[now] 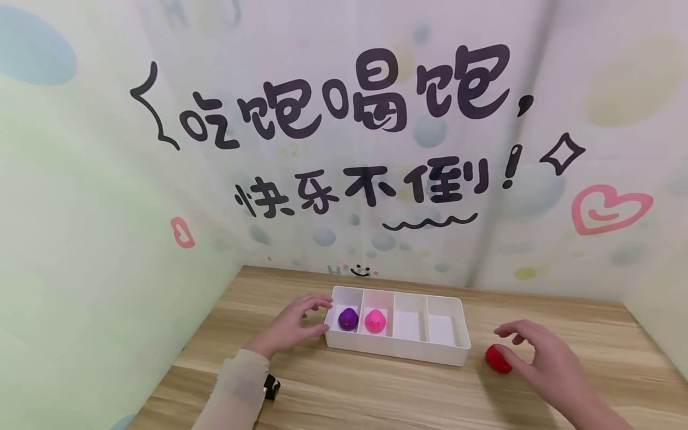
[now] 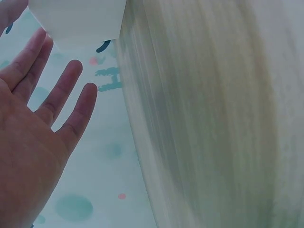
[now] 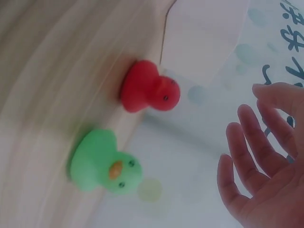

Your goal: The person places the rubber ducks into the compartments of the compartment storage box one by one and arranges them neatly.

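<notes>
A white box with several compartments stands on the table, a purple rubber duck in its leftmost compartment and a pink rubber duck in the one beside it. My left hand rests with its fingertips at the box's left end, fingers spread. Right of the box sits a red rubber duck. My right hand hovers by that duck, fingers loosely bent; in the right wrist view they stand apart from it. A green rubber duck shows near the red one there, but the head view hides it.
The two compartments on the right side of the box hold nothing. A small black object shows beside the left forearm. Behind the wooden table hangs a printed cloth with large writing, and more cloth stands at the left.
</notes>
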`<move>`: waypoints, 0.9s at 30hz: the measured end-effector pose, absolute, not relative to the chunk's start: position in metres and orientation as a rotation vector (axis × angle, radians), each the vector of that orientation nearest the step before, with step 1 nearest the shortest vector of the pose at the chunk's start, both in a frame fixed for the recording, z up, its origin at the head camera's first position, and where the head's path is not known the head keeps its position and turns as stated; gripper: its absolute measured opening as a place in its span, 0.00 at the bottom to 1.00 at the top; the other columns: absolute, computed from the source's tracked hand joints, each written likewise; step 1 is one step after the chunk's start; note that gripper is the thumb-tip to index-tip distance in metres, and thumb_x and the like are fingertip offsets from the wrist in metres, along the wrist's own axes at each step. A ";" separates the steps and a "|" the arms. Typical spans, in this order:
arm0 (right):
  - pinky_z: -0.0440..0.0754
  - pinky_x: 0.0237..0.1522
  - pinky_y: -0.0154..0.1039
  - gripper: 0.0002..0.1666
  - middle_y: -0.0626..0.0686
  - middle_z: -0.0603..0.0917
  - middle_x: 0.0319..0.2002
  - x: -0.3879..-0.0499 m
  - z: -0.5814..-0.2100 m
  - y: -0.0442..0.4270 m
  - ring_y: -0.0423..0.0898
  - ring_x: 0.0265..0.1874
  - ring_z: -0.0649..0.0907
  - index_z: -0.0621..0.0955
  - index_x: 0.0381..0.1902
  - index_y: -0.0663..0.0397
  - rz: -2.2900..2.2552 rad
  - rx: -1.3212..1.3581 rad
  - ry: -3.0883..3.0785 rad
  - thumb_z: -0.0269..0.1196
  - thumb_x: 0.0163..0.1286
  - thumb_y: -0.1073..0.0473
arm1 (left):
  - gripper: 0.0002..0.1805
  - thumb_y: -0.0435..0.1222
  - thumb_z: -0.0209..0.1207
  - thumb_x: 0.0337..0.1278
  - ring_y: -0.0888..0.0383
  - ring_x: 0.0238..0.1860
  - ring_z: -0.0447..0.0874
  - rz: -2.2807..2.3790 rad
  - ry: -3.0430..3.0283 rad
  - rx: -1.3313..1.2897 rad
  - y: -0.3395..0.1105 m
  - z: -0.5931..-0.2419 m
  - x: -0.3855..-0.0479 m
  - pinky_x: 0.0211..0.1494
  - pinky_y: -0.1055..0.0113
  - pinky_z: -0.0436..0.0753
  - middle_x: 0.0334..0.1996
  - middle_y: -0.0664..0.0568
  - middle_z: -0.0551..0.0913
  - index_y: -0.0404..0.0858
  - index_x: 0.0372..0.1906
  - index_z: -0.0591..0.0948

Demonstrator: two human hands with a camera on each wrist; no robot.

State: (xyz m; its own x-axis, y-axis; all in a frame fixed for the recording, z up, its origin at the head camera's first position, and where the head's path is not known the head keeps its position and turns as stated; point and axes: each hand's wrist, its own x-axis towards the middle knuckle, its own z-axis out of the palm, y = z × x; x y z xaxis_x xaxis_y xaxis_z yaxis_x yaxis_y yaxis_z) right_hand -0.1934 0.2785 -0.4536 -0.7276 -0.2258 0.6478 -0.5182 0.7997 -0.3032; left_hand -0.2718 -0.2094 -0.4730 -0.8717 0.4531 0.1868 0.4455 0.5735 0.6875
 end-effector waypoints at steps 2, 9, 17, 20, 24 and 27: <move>0.72 0.36 0.21 0.27 0.40 0.87 0.38 -0.192 -0.455 0.286 0.35 0.34 0.79 0.86 0.41 0.38 0.619 0.531 -2.391 0.82 0.44 0.66 | 0.23 0.38 0.68 0.65 0.38 0.63 0.77 1.213 2.773 0.792 -0.209 -0.473 -0.272 0.63 0.37 0.78 0.70 0.50 0.76 0.38 0.62 0.80; 0.70 0.34 0.20 0.27 0.38 0.86 0.38 -0.186 -0.462 0.307 0.33 0.34 0.79 0.85 0.41 0.36 0.621 0.490 -2.423 0.81 0.46 0.67 | 0.23 0.37 0.68 0.65 0.38 0.63 0.77 1.234 2.769 0.798 -0.208 -0.472 -0.272 0.62 0.36 0.78 0.69 0.49 0.77 0.37 0.62 0.80; 0.72 0.33 0.22 0.23 0.39 0.86 0.39 -0.180 -0.465 0.324 0.28 0.35 0.76 0.86 0.41 0.39 0.626 0.421 -2.532 0.82 0.48 0.63 | 0.23 0.39 0.68 0.64 0.37 0.63 0.77 1.233 2.772 0.808 -0.210 -0.475 -0.274 0.62 0.36 0.78 0.69 0.50 0.77 0.38 0.62 0.80; 0.76 0.31 0.28 0.21 0.44 0.87 0.41 -0.178 -0.465 0.332 0.29 0.36 0.77 0.86 0.43 0.42 0.633 0.374 -2.625 0.81 0.52 0.60 | 0.23 0.38 0.68 0.64 0.36 0.62 0.77 1.233 2.776 0.816 -0.210 -0.475 -0.274 0.62 0.36 0.79 0.69 0.49 0.77 0.38 0.62 0.80; 0.80 0.30 0.34 0.19 0.49 0.88 0.45 -0.178 -0.466 0.343 0.42 0.37 0.81 0.86 0.46 0.47 0.629 0.291 -2.776 0.79 0.58 0.55 | 0.22 0.37 0.68 0.65 0.35 0.61 0.78 1.229 2.784 0.836 -0.210 -0.476 -0.274 0.60 0.36 0.79 0.69 0.47 0.77 0.37 0.61 0.80; 0.80 0.31 0.34 0.19 0.51 0.88 0.46 -0.179 -0.467 0.350 0.50 0.38 0.82 0.85 0.47 0.50 0.622 0.253 -2.838 0.77 0.61 0.53 | 0.22 0.36 0.68 0.65 0.35 0.61 0.78 1.227 2.787 0.835 -0.209 -0.476 -0.273 0.60 0.36 0.79 0.69 0.48 0.77 0.37 0.61 0.80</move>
State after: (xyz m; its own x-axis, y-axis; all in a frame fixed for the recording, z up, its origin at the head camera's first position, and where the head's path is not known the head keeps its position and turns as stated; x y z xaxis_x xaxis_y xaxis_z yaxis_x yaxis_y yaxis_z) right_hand -0.1787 0.3499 -0.4665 -0.9598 -0.1194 0.2539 -0.2146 0.8954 -0.3902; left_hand -0.2731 -0.2094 -0.4759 -0.8600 0.4604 0.2199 0.4731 0.5582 0.6816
